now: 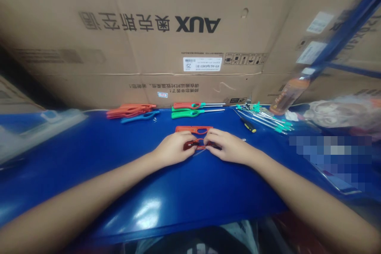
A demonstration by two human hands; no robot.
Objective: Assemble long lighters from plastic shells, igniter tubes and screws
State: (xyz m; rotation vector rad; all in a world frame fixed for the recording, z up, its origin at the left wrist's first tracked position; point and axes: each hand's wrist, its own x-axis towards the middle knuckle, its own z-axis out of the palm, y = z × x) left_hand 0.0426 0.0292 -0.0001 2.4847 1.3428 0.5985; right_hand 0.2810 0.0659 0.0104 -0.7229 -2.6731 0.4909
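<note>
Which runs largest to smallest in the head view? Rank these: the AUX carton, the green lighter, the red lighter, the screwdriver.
1. AUX carton
2. green lighter and red lighter: they look alike, so unranked
3. screwdriver

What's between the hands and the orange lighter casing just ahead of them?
Only the red lighter part, held by the left hand and right hand, lying directly in front of the orange lighter casing.

There it is, big black AUX [198, 24] across the cardboard carton [149, 55], Chinese characters 奥克斯空调 [123, 21] right beside it, and just below, a white barcode label [202, 64] showing the number 25, its smaller print too fine to read!
</note>
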